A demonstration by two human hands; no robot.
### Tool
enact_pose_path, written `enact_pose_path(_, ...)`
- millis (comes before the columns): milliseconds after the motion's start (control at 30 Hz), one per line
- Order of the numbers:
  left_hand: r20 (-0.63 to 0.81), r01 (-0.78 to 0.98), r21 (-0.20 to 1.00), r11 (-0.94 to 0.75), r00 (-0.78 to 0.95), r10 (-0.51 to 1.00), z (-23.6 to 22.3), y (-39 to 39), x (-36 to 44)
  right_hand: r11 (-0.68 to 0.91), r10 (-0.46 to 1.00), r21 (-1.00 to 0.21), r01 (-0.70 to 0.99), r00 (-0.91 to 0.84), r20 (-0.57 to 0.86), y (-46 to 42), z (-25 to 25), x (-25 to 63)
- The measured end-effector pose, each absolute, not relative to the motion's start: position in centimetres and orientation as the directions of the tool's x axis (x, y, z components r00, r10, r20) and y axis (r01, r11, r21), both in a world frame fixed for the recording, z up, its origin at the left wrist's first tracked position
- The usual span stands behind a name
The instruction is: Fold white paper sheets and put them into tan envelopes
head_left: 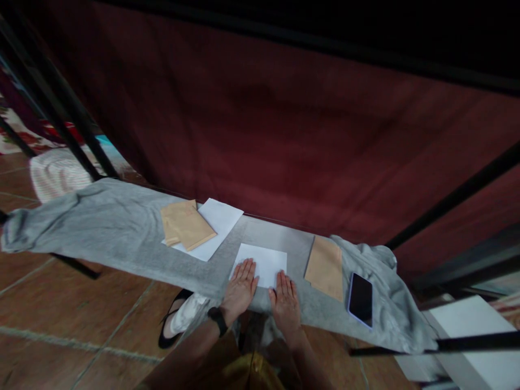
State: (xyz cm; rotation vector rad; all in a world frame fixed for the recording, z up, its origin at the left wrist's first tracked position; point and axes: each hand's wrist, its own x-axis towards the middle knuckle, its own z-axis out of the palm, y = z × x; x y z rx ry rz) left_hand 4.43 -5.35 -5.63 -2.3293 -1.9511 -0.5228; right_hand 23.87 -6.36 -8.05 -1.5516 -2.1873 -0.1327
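Observation:
A folded white sheet of paper (264, 262) lies on a narrow surface covered with grey cloth (122, 233). My left hand (240, 287), with a black watch on its wrist, lies flat with fingers stretched out on the sheet's near left corner. Just right of it my right hand (285, 300) rests flat too, its fingertips on the sheet's near edge. Neither hand holds anything.
To the left lie tan envelopes (186, 223) on a larger white sheet (221, 219). To the right are another tan envelope (325, 266) and a dark phone (361, 299). A dark red curtain (264, 124) hangs behind. Black metal bars frame both sides. My foot in a black shoe (170, 327) stands on brown floor tiles.

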Motion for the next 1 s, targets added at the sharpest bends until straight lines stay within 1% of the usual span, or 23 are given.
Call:
enact_pose_path(133, 0.212, 0.950, 0.188, -0.248, 0.207, 0.955, -5.5, -3.7, 6.0, 0.343, 0.880, -0.205, 0.917, -0.237, 0.412, -6.6, -7.9, 23.7)
enact_pose_path(300, 0.231, 0.937, 0.187, -0.297, 0.252, 0.940, -5.8, -2.9, 5.4, 0.325, 0.886, -0.220, 0.920, -0.215, 0.411, -6.6, -8.0, 23.5)
enact_pose_path(433, 0.224, 0.932, 0.174, -0.317, 0.276, 0.935, -5.6, -2.1, 4.8, 0.281, 0.927, -0.252, 0.926, -0.194, 0.322, -4.5, -7.0, 21.7)
enact_pose_path(567, 0.165, 0.941, 0.143, -0.308, 0.284, 0.945, -5.5, -0.5, 4.4, 0.348, 0.930, -0.303, 0.887, -0.285, 0.232, -0.9, -5.5, 18.6)
enact_pose_path(700, 0.155, 0.939, 0.124, -0.322, 0.302, 0.941, -5.8, 1.1, 3.8, 0.333, 0.942, -0.287, 0.898, -0.303, 0.145, 1.8, -5.0, 16.9)
enact_pose_path(800, 0.180, 0.948, 0.134, -0.290, 0.264, 0.948, -5.9, 1.8, 3.5, 0.298, 0.954, -0.263, 0.918, -0.278, 0.114, 2.8, -5.4, 16.9)
enact_pose_path(900, 0.194, 0.952, 0.147, -0.268, 0.238, 0.952, -6.0, 2.1, 3.5, 0.282, 0.958, -0.243, 0.928, -0.260, 0.118, 3.1, -6.0, 17.4)
enact_pose_path(1000, 0.204, 0.958, 0.158, -0.240, 0.206, 0.957, -6.0, 1.9, 3.6, 0.270, 0.958, -0.219, 0.938, -0.237, 0.163, 2.9, -6.5, 17.9)
